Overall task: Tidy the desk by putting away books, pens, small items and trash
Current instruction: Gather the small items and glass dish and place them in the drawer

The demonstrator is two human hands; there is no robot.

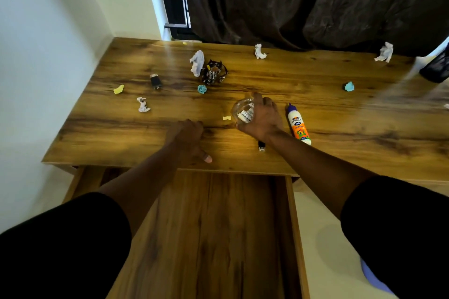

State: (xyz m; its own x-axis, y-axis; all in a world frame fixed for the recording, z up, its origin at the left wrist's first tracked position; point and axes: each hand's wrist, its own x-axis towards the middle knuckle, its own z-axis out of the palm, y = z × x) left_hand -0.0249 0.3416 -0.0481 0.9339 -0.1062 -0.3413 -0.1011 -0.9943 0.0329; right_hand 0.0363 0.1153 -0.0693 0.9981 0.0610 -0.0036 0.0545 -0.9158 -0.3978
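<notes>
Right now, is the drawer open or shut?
Open: the drawer is pulled out below the desk edge, its wooden bottom showing.

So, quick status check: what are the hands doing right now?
Right hand grips clear glass holding small white items. Left hand rests knuckles-down on desk, holding nothing visible. Glue bottle beside glass; crumpled paper still scattered.

Clear glass jar of white chalk-like sticks stands mid-desk, glue bottle lying just right of it; crumpled paper scraps and a dark wrapper are strewn farther back.
</notes>
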